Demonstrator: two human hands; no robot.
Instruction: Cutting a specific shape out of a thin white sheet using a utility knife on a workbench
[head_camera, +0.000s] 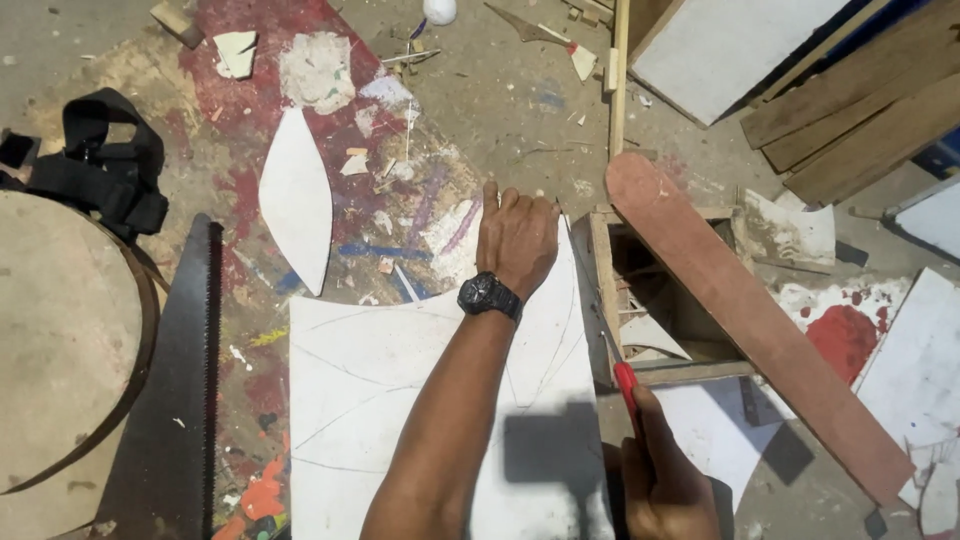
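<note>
Floor (520, 110): concrete, paint-stained red, blue and orange, strewn with chips and scraps; cut off at every edge.
Round drum top (60, 330): at 9 o'clock, only partly in frame, left side lost beyond the edge.
White sheet (370, 400): flat on the floor at 6 o'clock, pencilled with curved lines; lower edge out of frame, middle covered by the forearm and a dark square shadow.
Red plank (740, 310): slanting from centre toward 4 o'clock, lying across the open wooden box (605, 290); inside of the box dim, contents hard to make out.
Handsaw (170, 400): dark blade at 7 o'clock, teeth toward the sheet, handle end cut off below.
Leaf-shaped white offcut (296, 200): at 11 o'clock, apart from the sheet.
Black strap bundle (100, 165): at 10 o'clock, shape unclear.
Left hand (517, 240): wearing a black wristwatch (489, 296), palm down on the sheet's top right corner, fingers spread a little and pressed flat, holding nothing.
Right hand (660, 480): at 5 o'clock, partly cut off, fingers wrapped tight round a red-handled tool (626, 385).
Tool tip: thin metal, meeting the sheet's right edge beside the box; kind of blade too small to tell.
</note>
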